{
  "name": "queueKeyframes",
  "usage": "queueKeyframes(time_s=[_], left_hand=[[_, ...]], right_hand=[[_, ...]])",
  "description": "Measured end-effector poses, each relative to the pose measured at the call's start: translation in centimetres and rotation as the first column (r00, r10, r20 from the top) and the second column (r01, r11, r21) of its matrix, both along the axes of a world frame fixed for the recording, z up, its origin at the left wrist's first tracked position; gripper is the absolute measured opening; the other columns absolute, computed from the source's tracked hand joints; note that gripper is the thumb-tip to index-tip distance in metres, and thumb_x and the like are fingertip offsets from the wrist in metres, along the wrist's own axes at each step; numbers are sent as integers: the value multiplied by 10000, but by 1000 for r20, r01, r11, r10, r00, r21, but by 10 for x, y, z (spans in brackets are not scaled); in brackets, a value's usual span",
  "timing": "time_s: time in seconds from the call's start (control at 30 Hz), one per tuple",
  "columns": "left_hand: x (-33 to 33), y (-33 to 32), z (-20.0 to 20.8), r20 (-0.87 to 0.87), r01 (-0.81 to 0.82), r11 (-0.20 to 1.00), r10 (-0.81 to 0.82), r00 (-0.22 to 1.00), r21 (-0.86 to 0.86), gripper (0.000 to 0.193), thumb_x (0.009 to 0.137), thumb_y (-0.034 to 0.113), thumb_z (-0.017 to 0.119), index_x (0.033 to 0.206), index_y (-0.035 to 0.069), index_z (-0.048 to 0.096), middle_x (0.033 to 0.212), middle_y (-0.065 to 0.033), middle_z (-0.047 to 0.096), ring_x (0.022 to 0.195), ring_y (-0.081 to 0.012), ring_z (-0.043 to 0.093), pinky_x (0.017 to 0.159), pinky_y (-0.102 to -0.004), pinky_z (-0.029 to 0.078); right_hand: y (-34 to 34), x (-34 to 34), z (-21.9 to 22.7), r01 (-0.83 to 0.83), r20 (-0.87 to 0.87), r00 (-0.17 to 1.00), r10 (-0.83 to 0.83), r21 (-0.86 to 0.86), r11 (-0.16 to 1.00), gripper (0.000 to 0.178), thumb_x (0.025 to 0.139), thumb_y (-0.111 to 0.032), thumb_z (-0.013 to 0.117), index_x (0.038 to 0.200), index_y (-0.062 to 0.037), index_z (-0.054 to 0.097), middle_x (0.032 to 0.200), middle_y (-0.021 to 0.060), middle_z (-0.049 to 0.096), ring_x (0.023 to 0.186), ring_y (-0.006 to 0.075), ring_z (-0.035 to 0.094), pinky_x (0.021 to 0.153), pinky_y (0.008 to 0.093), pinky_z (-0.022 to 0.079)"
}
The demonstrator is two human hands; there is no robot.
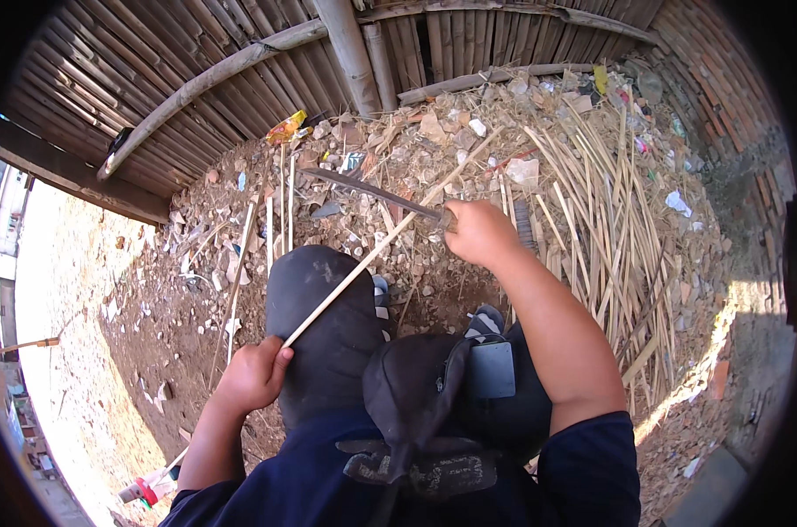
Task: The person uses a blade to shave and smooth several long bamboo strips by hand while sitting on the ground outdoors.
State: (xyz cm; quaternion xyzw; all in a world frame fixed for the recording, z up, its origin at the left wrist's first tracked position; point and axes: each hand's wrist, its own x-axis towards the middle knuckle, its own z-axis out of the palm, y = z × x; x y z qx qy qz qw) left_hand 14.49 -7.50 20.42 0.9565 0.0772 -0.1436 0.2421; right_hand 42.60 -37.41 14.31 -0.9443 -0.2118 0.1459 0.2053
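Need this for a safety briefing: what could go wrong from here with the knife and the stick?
The knife, in the right grip, might slide down the stick toward the left grip, which holds its near end.

The stick crosses above the left leg, so a slip could perhaps cut that too.

The left grip is bare, so a splinter seems possible.

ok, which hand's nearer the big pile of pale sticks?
Right. The right hand, holding a long blade, is just left of the stick pile. The left hand is farther away, beside the left knee, holding one single stick.
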Motion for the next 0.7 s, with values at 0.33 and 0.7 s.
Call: queueKeyframes(time_s=[0.33,0.7], left_hand=[[2,5,1,-29,21,1000,-22,999,-11,299,1044,276,534,894,17,540,672,-257,596,705,-497,619,640,-556,478],[0,8,-3,-7,15,997,-15,1000,-76,281,1038,256,532,901,11,544,677,-259,601,703,-505,614,630,-551,480]], right_hand=[[-8,1,0,10,43,999,-12,51,999,294,804,-221,736,1065,-93,692,944,189,729,899,395,710,794,506,569],[-17,13,16,78,37,996,-78,3,997,370,814,-188,705,1168,-86,681,947,221,723,933,396,706,830,499,568]])
